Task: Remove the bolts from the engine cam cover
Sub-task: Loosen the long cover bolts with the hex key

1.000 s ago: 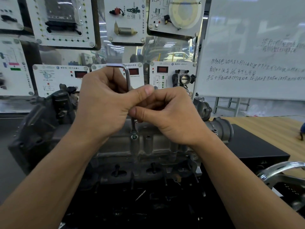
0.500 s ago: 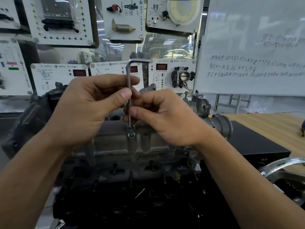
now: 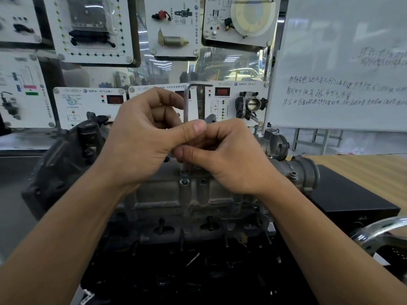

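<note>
The bolt (image 3: 184,177) is sitting upright in a raised post on the near edge of the cam cover (image 3: 167,194), in the middle of the scene. The long leg of the hex key (image 3: 186,106) is standing in its head, and the short leg is pointing right at the top.

I am judging the bolt to be small, stiff steel, light and likely oily. It is probably best pinched by its head once the thread is running free. The head seems to be standing slightly proud of the post.

The left hand (image 3: 141,146) is curling round the key, with its thumb pressing the shaft from the near side. The right hand (image 3: 226,159) is pinching the shaft lower down with curled fingers, just above the bolt. Neither hand is touching the bolt itself.
</note>
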Action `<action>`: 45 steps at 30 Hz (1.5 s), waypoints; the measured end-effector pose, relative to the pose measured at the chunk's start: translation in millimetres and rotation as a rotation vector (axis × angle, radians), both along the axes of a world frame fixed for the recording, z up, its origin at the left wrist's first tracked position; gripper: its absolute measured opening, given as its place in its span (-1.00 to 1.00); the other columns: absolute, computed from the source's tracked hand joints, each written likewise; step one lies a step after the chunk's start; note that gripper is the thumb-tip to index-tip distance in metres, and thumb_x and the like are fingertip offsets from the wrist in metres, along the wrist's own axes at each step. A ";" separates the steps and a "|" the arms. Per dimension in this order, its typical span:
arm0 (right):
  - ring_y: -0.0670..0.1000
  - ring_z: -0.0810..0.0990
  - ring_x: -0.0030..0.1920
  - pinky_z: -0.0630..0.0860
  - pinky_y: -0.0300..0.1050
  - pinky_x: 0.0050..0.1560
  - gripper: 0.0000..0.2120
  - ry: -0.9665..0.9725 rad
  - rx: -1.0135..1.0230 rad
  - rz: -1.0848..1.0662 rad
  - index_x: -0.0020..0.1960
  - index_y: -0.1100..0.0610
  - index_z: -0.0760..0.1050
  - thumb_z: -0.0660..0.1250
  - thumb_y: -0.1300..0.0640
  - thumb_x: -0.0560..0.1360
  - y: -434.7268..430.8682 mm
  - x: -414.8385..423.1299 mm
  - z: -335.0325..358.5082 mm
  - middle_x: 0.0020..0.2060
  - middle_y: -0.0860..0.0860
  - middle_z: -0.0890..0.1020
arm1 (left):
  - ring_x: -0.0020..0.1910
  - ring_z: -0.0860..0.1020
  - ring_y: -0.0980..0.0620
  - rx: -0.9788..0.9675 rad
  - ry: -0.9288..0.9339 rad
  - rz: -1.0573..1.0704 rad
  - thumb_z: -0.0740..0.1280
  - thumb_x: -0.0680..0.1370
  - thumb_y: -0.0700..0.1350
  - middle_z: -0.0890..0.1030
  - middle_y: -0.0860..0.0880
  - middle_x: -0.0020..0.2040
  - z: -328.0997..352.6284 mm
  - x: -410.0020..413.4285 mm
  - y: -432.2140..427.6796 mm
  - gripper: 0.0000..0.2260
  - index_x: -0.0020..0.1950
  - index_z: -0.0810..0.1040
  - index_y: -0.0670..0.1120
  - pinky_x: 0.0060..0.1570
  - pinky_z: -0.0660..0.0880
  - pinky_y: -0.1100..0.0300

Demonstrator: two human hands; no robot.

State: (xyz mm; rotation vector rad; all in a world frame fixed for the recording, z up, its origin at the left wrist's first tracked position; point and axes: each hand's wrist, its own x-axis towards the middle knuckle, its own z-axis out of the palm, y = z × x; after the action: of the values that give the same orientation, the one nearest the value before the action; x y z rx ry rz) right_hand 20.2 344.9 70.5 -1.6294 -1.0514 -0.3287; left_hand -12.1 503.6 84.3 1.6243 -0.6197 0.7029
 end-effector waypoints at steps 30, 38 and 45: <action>0.43 0.61 -0.23 0.54 0.31 -0.25 -0.86 0.054 0.040 0.005 -0.15 0.39 0.64 0.48 0.28 0.46 2.9 -2.2 -1.3 -0.28 0.34 0.67 | -0.26 0.66 0.05 -0.012 0.018 -0.122 0.56 0.31 -0.04 0.69 -0.01 -0.29 -0.3 3.3 5.1 -0.84 -0.21 0.64 -0.05 -0.17 0.62 0.18; 0.03 0.72 -0.03 0.64 -0.10 0.06 -0.79 0.091 -0.169 0.097 0.10 0.38 0.61 0.23 0.31 0.62 -2.5 -0.1 -0.2 -0.02 0.15 0.72 | -0.22 0.56 -0.34 0.068 0.006 -0.179 0.33 0.51 -0.01 0.71 -0.03 -0.11 -1.1 -3.5 10.8 -0.82 0.01 0.70 0.07 -0.28 0.52 -0.17; 0.30 0.69 -0.10 0.61 0.26 0.00 -0.74 0.020 -0.094 0.078 -0.03 0.44 0.62 0.37 0.20 0.56 -1.9 1.2 -2.6 -0.15 0.33 0.69 | -0.25 0.70 0.04 0.018 -0.043 -0.039 0.47 0.37 -0.07 0.72 -0.01 -0.27 2.7 -6.3 -0.8 -0.90 -0.14 0.69 -0.02 -0.24 0.62 0.22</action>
State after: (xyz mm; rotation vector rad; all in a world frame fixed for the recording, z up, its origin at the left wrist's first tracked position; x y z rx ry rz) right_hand 21.4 343.0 67.9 -1.6667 -1.1266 -0.2131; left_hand -18.4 502.9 87.0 1.6135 -0.6891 0.7069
